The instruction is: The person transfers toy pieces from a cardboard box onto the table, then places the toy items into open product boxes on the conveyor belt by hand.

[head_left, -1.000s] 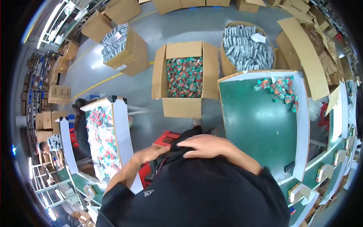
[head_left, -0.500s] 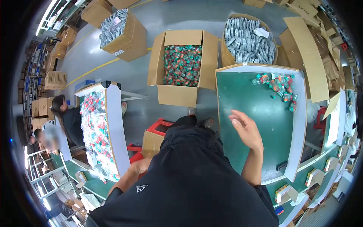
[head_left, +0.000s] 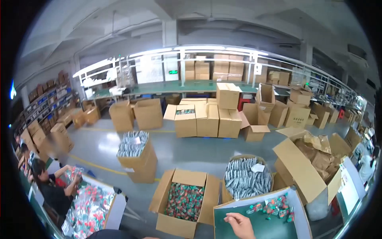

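Observation:
My right hand (head_left: pixel 240 226) is over the near left part of a green-topped table (head_left: pixel 260 228) with raised white edges. Its fingers are loosely bent and hold nothing that I can see. Beyond it, at the table's far right, lies a loose group of small clear bottles (head_left: pixel 274 206) with green and orange-red parts. Of my left hand (head_left: pixel 150 238), only a skin-coloured sliver shows at the bottom edge, beside a dark sleeve (head_left: pixel 115 234); its fingers are hidden.
An open carton (head_left: pixel 177 228) full of similar small bottles stands left of the table. Grey packed pieces fill a round container (head_left: pixel 247 179) and a tall carton (head_left: pixel 137 159). At left, a person (head_left: pixel 53 187) handles bagged items at another table. Stacked cartons (head_left: pixel 207 121) stand farther back.
The view has tilted up, bringing the far benches and ceiling into sight. My left hand has mostly dropped out of the picture. My right hand stays over the green table, its fingers more bent.

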{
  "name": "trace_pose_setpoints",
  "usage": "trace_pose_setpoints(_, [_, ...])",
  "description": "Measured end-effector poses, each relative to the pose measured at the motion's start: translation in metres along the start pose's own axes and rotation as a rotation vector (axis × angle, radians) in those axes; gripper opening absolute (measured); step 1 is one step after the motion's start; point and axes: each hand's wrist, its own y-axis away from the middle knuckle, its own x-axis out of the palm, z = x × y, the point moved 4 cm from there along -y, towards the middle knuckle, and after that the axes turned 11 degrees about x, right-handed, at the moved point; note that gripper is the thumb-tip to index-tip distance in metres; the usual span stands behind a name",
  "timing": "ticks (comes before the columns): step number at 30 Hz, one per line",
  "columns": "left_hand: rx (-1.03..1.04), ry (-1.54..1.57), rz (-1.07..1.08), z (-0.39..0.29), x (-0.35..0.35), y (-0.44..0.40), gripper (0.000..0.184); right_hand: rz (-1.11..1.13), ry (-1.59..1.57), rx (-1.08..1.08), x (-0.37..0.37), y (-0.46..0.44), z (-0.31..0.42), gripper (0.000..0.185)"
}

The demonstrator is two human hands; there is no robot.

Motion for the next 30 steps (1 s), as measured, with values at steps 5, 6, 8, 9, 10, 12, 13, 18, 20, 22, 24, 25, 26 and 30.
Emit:
trace_pose_setpoints(5, [-0.562,0.064,-0.426,0.01,0.026,0.068,0.026,0.006,-0.341,0.036,0.056,-0.011,-0.048,0.017])
trace_pose_setpoints(6, [-0.762,0.096,-0.505,-0.01,0.054,0.106,0.025,0.034,-0.435,0.101,0.07,-0.012,-0.062,0.018])
trace_pose_setpoints(8, [-0.667,0.132,-0.643,-0.041,0.044,0.038,0.025,0.076,-0.411,0.179,0.099,-0.017,-0.084,0.021])
trace_pose_setpoints(9, [-0.716,0.095,-0.569,-0.027,0.036,0.032,0.025,0.119,-0.399,0.228,0.116,-0.019,-0.107,0.022])
trace_pose_setpoints(10, [-0.763,-0.028,-0.4,-0.007,0.025,0.024,0.023,0.201,-0.388,0.321,0.129,-0.02,-0.125,0.025])
trace_pose_setpoints(12, [-0.687,0.061,-0.358,0.065,0.027,0.034,0.021,0.286,-0.297,0.482,0.14,-0.022,-0.147,0.033])
trace_pose_setpoints(13, [-0.706,0.133,-0.378,0.096,0.027,0.029,0.02,0.299,-0.289,0.527,0.147,-0.019,-0.165,0.033])
trace_pose_setpoints(18, [-0.967,0.137,-0.127,0.292,0.013,0.038,0.034,0.239,-0.061,0.896,0.183,-0.052,-0.25,0.052])
trace_pose_setpoints(20, [-1.026,0.185,-0.22,0.374,0.026,0.06,0.045,0.195,-0.018,1.029,0.203,-0.079,-0.277,0.059])
trace_pose_setpoints(22, [-1.207,-0.137,-0.163,0.466,0.024,0.083,0.072,0.104,-0.049,1.077,0.228,-0.121,-0.316,0.064])
trace_pose_setpoints(24, [-1.229,-0.087,-0.159,0.514,0.015,0.087,0.078,0.07,-0.04,1.152,0.243,-0.145,-0.372,0.067])
trace_pose_setpoints(25, [-1.222,-0.071,-0.168,0.546,0.009,0.087,0.083,0.044,-0.011,1.128,0.253,-0.169,-0.411,0.071])
trace_pose_setpoints(26, [-1.21,-0.058,-0.165,0.574,0.003,0.083,0.089,0.006,0.011,1.106,0.261,-0.19,-0.448,0.074])
trace_pose_setpoints(30, [-1.27,-0.138,-0.221,0.668,-0.004,0.072,0.101,-0.138,0.23,0.993,0.278,-0.29,-0.58,0.076])
